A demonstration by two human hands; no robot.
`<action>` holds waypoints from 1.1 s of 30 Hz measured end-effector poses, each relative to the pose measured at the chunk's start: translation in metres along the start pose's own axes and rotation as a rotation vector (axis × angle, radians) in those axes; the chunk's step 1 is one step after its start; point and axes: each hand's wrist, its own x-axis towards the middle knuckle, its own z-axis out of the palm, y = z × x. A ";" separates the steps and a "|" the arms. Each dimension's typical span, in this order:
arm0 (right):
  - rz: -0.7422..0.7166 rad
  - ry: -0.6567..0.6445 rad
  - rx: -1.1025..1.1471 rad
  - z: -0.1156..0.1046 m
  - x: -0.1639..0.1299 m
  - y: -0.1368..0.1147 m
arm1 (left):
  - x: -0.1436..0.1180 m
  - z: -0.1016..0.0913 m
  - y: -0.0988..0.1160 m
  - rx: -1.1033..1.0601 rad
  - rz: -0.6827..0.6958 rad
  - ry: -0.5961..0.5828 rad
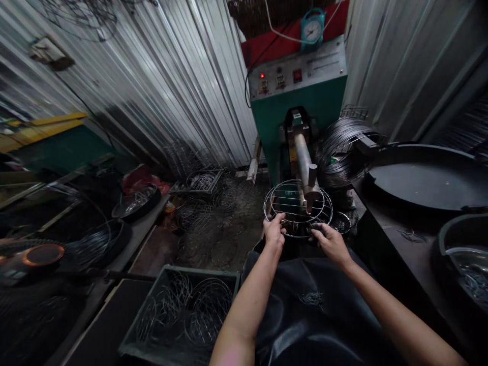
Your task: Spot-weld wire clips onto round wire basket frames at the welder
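We grip the rack (297, 207), a round wire ring crossed by thin parallel bars, left hand (274, 230) and right hand (331, 243) fingers closed on its near rim.

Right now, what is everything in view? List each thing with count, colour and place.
round wire rack: one, silver, held under the machine's arm
welding machine: one, green, centre back
machine arm: one, grey, over the rack
clock: one, teal, atop the machine
wire coil: one, dark silver, right of the machine
crate of wire rings: one, grey-green, lower left
round pan: one, black, right bench
left hand: gripping the rack's near rim
right hand: gripping the rack's near rim
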 end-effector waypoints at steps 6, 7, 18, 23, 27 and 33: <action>-0.006 0.011 0.031 -0.001 0.005 -0.002 | 0.002 0.002 0.000 0.001 0.005 0.039; -0.006 0.008 0.033 -0.001 0.005 -0.003 | 0.002 0.002 0.000 0.006 0.008 0.047; 0.003 -0.011 0.079 -0.004 0.011 -0.007 | 0.003 0.006 0.001 0.010 -0.014 0.048; -0.025 -0.029 0.084 -0.005 0.010 -0.007 | 0.002 0.004 0.002 -0.005 -0.026 0.046; -0.029 -0.032 0.079 -0.005 0.011 -0.007 | 0.000 0.004 0.004 -0.007 -0.019 0.061; -0.031 0.007 0.083 -0.005 0.020 -0.005 | 0.003 0.015 0.008 -0.010 -0.028 0.052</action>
